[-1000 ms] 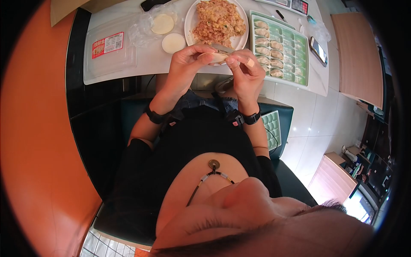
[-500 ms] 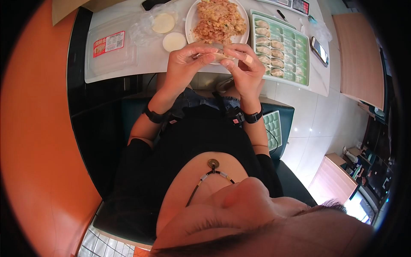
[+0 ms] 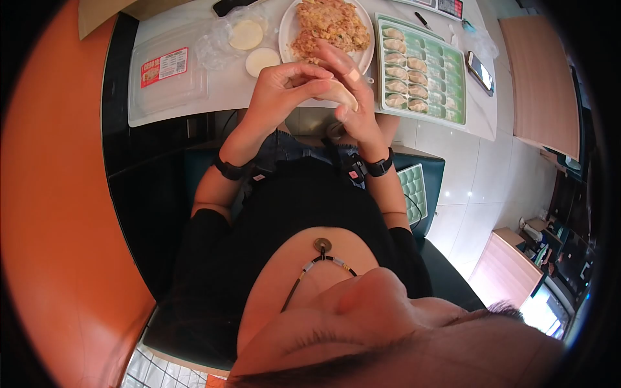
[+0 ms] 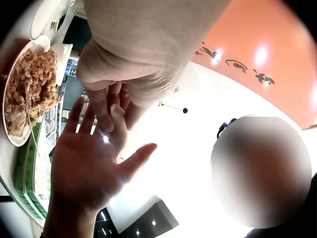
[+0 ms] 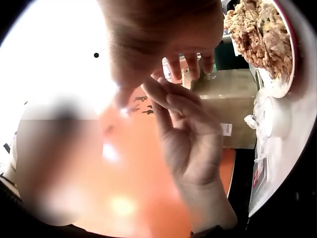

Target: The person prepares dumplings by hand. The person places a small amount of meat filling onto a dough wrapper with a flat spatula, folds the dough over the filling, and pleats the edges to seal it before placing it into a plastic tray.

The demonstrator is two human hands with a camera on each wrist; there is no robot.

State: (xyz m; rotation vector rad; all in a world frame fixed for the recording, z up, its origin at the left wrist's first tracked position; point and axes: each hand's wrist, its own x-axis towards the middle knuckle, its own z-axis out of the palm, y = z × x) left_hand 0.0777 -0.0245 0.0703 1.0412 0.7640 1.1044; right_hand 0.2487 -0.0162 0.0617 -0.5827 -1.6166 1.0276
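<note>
A pale folded dumpling [image 3: 339,96] is between my hands, above the table's near edge. My left hand [image 3: 284,90] pinches it between thumb and fingers, as the left wrist view shows with the dumpling [image 4: 118,113] at the fingertips. Facing it, my right hand [image 3: 359,97] has its fingers straight and its thumb apart, the palm turned toward the dumpling. Behind the hands stands a white plate [image 3: 284,46] heaped with meat filling [image 3: 331,27]. A thin utensil [image 4: 33,130] lies across that plate.
To the right, a green compartment tray [image 3: 464,97] holds several dumplings. Left of the plate are a round white wrapper [image 3: 262,63], another wrapper [image 3: 246,35] in plastic, and a clear labelled container [image 3: 169,94]. A phone [image 3: 480,72] lies at the right edge.
Both hands were pinching the wrapper's edges near the plate. Now the right hand has let go and straightened its fingers, while the left keeps the folded dumpling, slightly lower and tilted.
</note>
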